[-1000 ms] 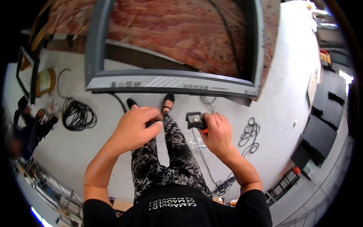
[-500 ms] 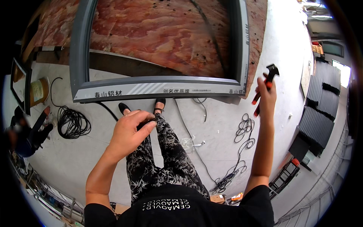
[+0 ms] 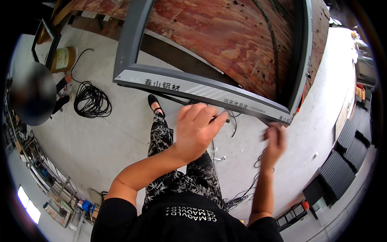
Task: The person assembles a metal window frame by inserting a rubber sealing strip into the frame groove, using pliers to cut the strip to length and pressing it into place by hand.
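A grey metal frame (image 3: 189, 82) with mitred corners lies on a red-patterned board, its front edge facing me. My left hand (image 3: 197, 131) is closed on a thin black strip (image 3: 167, 98), which looks like rubber seal and runs under the frame's front edge. A short dark end of it pokes out past my thumb. Close to the frame's front right corner is my right hand (image 3: 275, 141), smeared by motion, with no tool visible in it. Behind that corner, beside the frame, a red handle (image 3: 301, 103) shows; the rest of that tool is hidden.
The board (image 3: 209, 36) carries a dark cord. Coiled black cable (image 3: 92, 100) lies on the floor at left, near a round drum (image 3: 63, 59) and a person partly seen. More looped cable (image 3: 238, 200) lies at lower right; stacked grey ribbed panels (image 3: 338, 165) stand far right.
My right hand has let go of the red-and-black tool beside the frame and moved down to the front corner. My left hand moved right with the strip. The view has shifted.
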`<state>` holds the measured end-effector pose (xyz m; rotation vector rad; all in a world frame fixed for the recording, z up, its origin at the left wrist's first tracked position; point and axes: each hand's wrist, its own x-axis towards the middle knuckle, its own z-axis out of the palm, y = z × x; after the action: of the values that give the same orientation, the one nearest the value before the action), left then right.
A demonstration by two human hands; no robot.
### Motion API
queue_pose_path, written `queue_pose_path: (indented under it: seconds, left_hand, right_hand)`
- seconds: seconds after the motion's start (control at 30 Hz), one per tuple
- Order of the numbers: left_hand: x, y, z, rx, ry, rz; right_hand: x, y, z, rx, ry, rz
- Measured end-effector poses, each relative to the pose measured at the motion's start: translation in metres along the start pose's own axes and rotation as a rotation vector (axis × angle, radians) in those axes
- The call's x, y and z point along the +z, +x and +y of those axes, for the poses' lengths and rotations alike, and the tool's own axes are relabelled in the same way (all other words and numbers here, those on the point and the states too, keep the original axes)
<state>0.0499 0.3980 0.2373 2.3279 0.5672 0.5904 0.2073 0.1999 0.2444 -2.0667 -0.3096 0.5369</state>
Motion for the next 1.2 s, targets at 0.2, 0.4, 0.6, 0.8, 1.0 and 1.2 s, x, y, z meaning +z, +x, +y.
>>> queue_pose_path:
  seconds: [0.2, 0.4, 0.6, 0.8, 1.0, 1.2]
  left_hand:
    - [0.007, -0.005, -0.01, -0.089, -0.118, 0.016]
    - [-0.028, -0.044, -0.048, -0.763, -0.234, 0.217]
    - [-0.051, -0.047, -0.118, -1.143, -0.834, 0.622]
    - [-0.047, -0.047, -0.134, -1.035, -1.087, 0.664]
    - [-0.046, -0.044, -0.128, -1.112, -1.187, 0.658]
    - [-0.038, -0.047, -0.123, -1.099, -1.212, 0.489]
  right_hand:
    - [0.121, -0.036, -0.008, 0.315, 0.669, -0.368]
    - [0.141, -0.023, -0.014, 0.304, 0.693, -0.273]
    - [0.147, -0.027, -0.017, 0.353, 0.774, -0.237]
    - [0.153, -0.026, -0.012, 0.311, 0.741, -0.21]
    - [0.154, -0.024, -0.009, 0.282, 0.747, -0.209]
    - [0.157, -0.025, -0.011, 0.285, 0.754, -0.183]
